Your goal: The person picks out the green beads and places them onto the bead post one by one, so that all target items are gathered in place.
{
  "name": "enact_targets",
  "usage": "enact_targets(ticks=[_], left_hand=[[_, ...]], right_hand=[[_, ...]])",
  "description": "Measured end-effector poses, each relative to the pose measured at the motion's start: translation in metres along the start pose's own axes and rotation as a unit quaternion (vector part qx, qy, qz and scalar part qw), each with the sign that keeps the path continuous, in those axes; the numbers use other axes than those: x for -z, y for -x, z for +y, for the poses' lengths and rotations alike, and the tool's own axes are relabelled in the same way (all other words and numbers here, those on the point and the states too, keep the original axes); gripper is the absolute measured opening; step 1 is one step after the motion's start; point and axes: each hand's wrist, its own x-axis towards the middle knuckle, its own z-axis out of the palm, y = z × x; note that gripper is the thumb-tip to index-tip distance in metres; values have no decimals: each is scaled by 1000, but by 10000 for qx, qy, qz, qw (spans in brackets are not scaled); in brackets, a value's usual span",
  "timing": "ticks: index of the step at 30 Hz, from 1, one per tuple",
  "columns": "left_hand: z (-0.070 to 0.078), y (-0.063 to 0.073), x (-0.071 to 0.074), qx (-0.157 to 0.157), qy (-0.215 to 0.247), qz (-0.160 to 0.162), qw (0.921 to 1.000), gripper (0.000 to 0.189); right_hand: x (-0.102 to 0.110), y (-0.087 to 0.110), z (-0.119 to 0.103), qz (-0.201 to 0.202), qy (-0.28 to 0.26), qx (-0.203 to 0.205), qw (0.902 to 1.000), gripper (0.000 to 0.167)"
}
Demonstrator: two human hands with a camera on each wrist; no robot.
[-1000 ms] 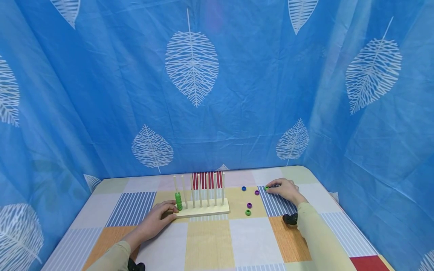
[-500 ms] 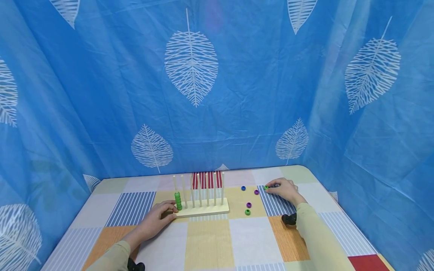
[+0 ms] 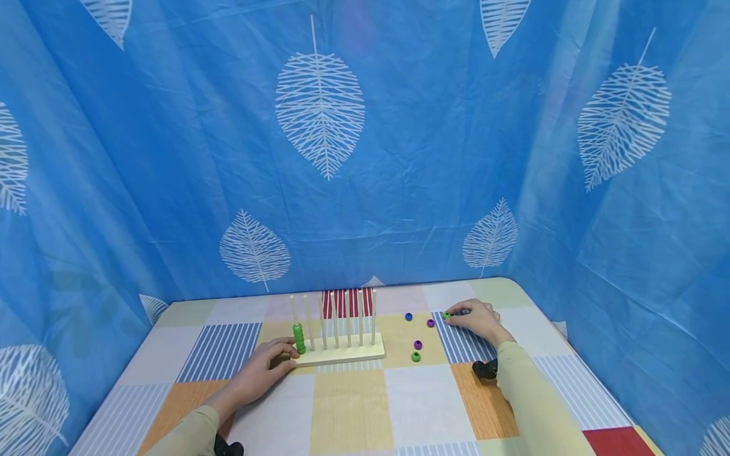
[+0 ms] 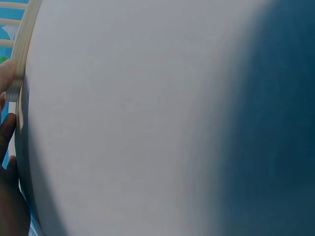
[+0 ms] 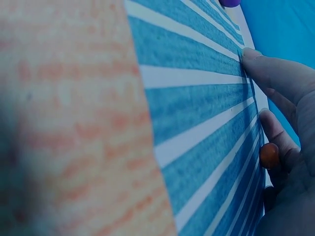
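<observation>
A pale wooden peg rack (image 3: 342,358) with several upright pegs stands on the table. Green beads (image 3: 299,339) are stacked on its leftmost peg. My left hand (image 3: 265,367) grips the left end of the rack's base, the thumb at the front edge; the left wrist view catches that thumb on the base (image 4: 22,51). To the right, my right hand (image 3: 478,318) pinches a green bead (image 3: 447,315) between thumb and fingers, down at the blue striped patch. An orange round thing (image 5: 269,156) shows by the curled fingers in the right wrist view.
Between rack and right hand lie a blue bead (image 3: 409,316), two purple beads (image 3: 430,323) and a loose green bead (image 3: 416,357). A patchwork cloth (image 3: 353,411) covers the table. Blue leaf-print curtains (image 3: 388,209) hang behind and at both sides.
</observation>
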Motion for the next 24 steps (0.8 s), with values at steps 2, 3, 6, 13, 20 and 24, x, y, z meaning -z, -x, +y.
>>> enact_targets(ticks=[2, 3, 6, 13, 20, 24], left_hand=[[0, 0, 0, 0, 10, -4, 10000, 4], [1, 0, 0, 0, 11, -7, 10000, 4], [1, 1, 0, -5, 29, -4, 10000, 4], [1, 1, 0, -26, 24, 11, 10000, 4], [0, 1, 0, -85, 23, 22, 10000, 4], [0, 1, -1, -86, 25, 35, 10000, 5]], right_hand=[[0, 0, 0, -7, 9, 19, 10000, 36], [0, 1, 0, -7, 5, 13, 10000, 35], [0, 1, 0, -9, -15, 8, 10000, 35], [0, 1, 0, 8, -45, 5, 10000, 36], [-1, 1, 0, 41, -27, 74, 10000, 36], [0, 1, 1, 37, -32, 78, 10000, 36]])
